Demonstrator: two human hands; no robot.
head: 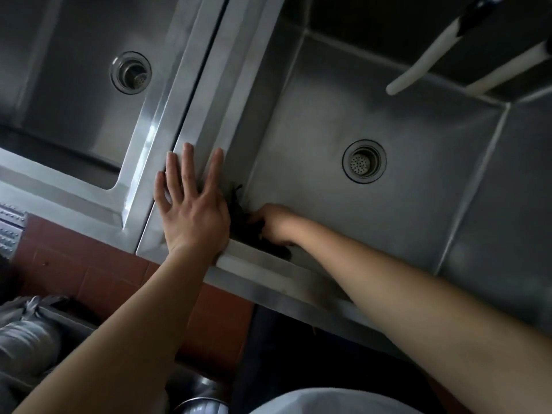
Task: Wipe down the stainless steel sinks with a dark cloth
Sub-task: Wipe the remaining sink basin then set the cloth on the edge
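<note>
My left hand (pixel 191 210) lies flat, fingers straight and spread, on the steel rim (pixel 209 135) that divides two sinks; it holds nothing, and the palm sits at the rim's near corner. My right hand (pixel 276 224) reaches down into the right sink (pixel 388 121), its fingers curled over a dark cloth (pixel 248 225) and pressing it into the sink's near left corner, where the left wall meets the front wall. The cloth shows as a black bunch between my two hands, partly hidden by the right one, with a few ragged ends poking up against the wall. My right forearm crosses the sink's front edge. The right drain (pixel 363 161) sits well apart from the cloth, out in the middle of the sink floor. Two white hoses (pixel 418 64) hang over the far right side of that sink. The left sink (pixel 74 55) lies beyond the rim, with its own drain (pixel 130 72) near the middle of its floor. Red floor tiles (pixel 98 264) show below the sink fronts at the near left, beside a grey bag (pixel 27 333) in a bin.
</note>
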